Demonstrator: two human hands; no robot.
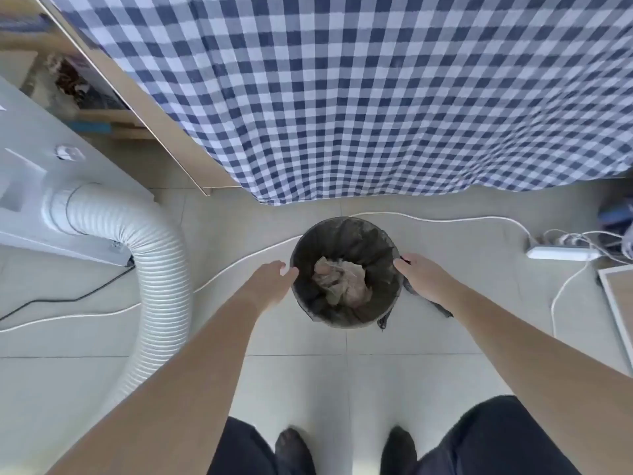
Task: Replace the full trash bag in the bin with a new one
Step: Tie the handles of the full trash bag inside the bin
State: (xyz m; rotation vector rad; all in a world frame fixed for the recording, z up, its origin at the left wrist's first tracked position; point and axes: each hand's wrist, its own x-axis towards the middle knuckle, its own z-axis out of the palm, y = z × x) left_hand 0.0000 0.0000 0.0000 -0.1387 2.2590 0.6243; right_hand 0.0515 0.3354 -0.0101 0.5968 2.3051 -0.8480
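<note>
A round dark bin (pixel 346 323) stands on the tiled floor in front of my feet. A black trash bag (pixel 342 240) lines it, and crumpled brownish waste (pixel 342 281) lies inside. My left hand (pixel 272 281) is at the bin's left rim, fingers spread and touching the bag's edge. My right hand (pixel 419 272) rests on the right rim, over a flap of black bag (pixel 440 308) that hangs outside the bin. Whether either hand grips the bag is not visible.
A blue-and-white checked cloth (pixel 376 97) hangs just behind the bin. A white ribbed hose (pixel 154 269) on a white appliance (pixel 30 186) curves down at the left. White cables (pixel 445 219) and a power strip (pixel 561 252) lie on the floor to the right.
</note>
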